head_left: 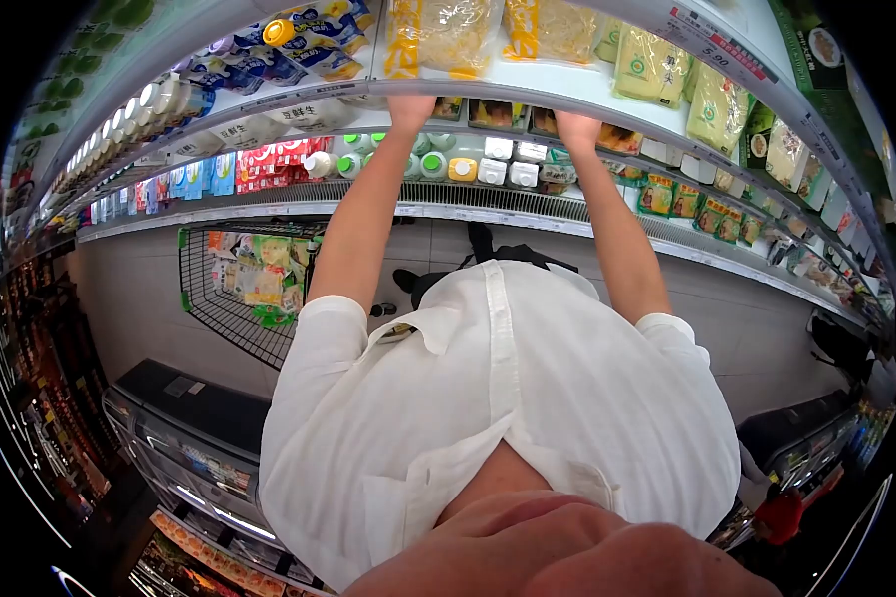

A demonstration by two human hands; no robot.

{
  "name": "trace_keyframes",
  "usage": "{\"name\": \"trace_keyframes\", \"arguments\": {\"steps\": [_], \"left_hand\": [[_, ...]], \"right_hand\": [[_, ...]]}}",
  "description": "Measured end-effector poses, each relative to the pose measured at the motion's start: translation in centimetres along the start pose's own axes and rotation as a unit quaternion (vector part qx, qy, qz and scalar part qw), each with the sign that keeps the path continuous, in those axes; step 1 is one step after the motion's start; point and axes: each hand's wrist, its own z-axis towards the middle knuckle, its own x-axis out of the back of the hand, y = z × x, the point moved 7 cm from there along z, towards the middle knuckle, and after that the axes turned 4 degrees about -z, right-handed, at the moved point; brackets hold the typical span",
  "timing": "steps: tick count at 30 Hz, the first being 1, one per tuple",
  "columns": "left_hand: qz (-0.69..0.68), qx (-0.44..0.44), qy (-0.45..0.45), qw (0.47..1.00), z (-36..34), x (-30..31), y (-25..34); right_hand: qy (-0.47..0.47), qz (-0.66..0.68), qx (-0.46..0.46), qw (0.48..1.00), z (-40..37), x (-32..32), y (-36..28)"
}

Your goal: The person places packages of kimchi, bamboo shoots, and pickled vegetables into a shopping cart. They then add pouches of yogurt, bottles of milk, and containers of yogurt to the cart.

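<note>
My left hand [411,111] reaches beneath the front edge of the upper shelf [468,90]. Its fingers are hidden behind that edge. To its right, my right hand [577,129] reaches into the same shelf level, its fingers also out of sight. Dark packs with yellowish contents [498,115] lie between my hands, and a similar pack [619,138] is just right of my right hand. Whether either hand grips a pack cannot be made out. Above them, clear bags with yellow print [443,38] lie on the upper shelf.
Green-capped bottles [434,164] and white cartons [524,175] stand on a lower level. Pale green packs [650,62] lie at the upper right. A wire shopping cart [231,298] holding packaged goods stands at the left. Dark display cases [184,398] are behind me.
</note>
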Motion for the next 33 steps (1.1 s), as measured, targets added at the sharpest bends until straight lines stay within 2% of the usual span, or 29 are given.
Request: {"name": "trace_keyframes", "arguments": {"steps": [1, 2, 3, 4, 5, 6, 7, 8, 10, 11, 13, 15, 17, 19, 20, 22, 23, 25, 27, 28, 30, 31, 33], "left_hand": [[-0.001, 0.007, 0.022, 1.0, -0.2, 0.5, 0.3], [0.0, 0.008, 0.02, 1.0, -0.1, 0.9, 0.4], [-0.017, 0.033, -0.033, 0.999, 0.0, 0.1, -0.4], [-0.033, 0.057, -0.086, 0.994, -0.1, -0.9, -1.1], [-0.034, 0.059, -0.085, 0.994, -0.7, -1.1, -1.3], [-0.106, 0.081, -0.061, 0.989, -1.6, 0.5, -0.5], [-0.177, 0.102, -0.036, 0.978, -2.1, 0.7, -0.8], [-0.177, 0.102, -0.035, 0.978, -2.1, 0.7, -0.9], [-0.164, 0.137, -0.096, 0.972, -2.2, -1.2, -2.8], [-0.164, 0.137, -0.096, 0.972, -1.8, -1.5, -3.6], [-0.092, 0.061, -0.159, 0.981, -0.6, -2.9, -4.4], [-0.088, 0.028, -0.153, 0.984, 0.0, -3.5, -5.3], [-0.084, 0.0, -0.153, 0.985, -0.1, -2.8, -4.5], [-0.087, 0.01, -0.146, 0.985, 0.1, 0.9, -1.2], [-0.088, 0.009, -0.149, 0.985, -0.1, 1.9, -0.6], [-0.238, -0.015, -0.11, 0.965, -0.3, 4.6, 0.9], [-0.237, -0.013, -0.114, 0.965, -1.0, 5.9, 1.7], [-0.306, 0.111, -0.159, 0.932, -4.7, 7.8, 2.7], [-0.43, 0.254, -0.234, 0.834, -9.9, 7.7, 2.9], [-0.427, 0.262, -0.237, 0.832, -12.1, 7.9, 2.8], [-0.519, 0.264, -0.229, 0.78, -16.2, 8.6, 3.1], [-0.53, 0.303, -0.232, 0.757, -18.1, 9.4, 3.2], [-0.57, 0.31, -0.215, 0.73, -20.9, 10.9, 3.3]], "right_hand": [[-0.001, 0.0, -0.001, 1.0, 0.1, -0.1, 0.2], [-0.041, 0.052, 0.012, 0.998, 0.3, -0.5, 0.3], [-0.081, 0.103, 0.026, 0.991, 0.2, -1.0, 0.6], [-0.083, 0.102, 0.026, 0.991, 0.2, -0.8, 1.4], [-0.163, 0.106, 0.012, 0.981, 0.2, -1.5, 2.4], [-0.242, 0.109, -0.001, 0.964, 0.0, -2.5, 3.1], [-0.242, 0.108, 0.0, 0.964, 0.1, -2.0, 3.0], [-0.256, 0.088, 0.005, 0.963, -0.1, -1.5, 3.1], [-0.27, 0.068, 0.008, 0.96, -0.4, -1.2, 3.4], [-0.274, 0.055, 0.005, 0.96, -0.4, -1.3, 3.8], [-0.273, 0.043, 0.003, 0.961, -0.7, -1.0, 3.6], [-0.21, 0.18, -0.012, 0.961, -1.0, 0.6, 2.1], [-0.201, 0.21, -0.022, 0.957, -1.8, 1.9, 0.7], [-0.205, 0.349, -0.19, 0.894, -3.4, 3.5, -0.1], [-0.205, 0.348, -0.194, 0.894, -4.4, 3.7, -0.1], [-0.262, 0.427, -0.215, 0.838, -6.7, 3.2, -0.9], [-0.304, 0.443, -0.22, 0.814, -8.1, 3.1, -1.5], [-0.334, 0.441, -0.226, 0.802, -10.7, 4.0, -3.3], [-0.36, 0.448, -0.246, 0.78, -13.2, 4.0, -4.1], [-0.368, 0.463, -0.252, 0.767, -14.4, 3.9, -4.7], [-0.396, 0.472, -0.267, 0.741, -17.0, 3.4, -5.1], [-0.402, 0.47, -0.269, 0.738, -17.8, 3.5, -5.7], [-0.41, 0.468, -0.295, 0.725, -19.7, 3.7, -7.0]]}}
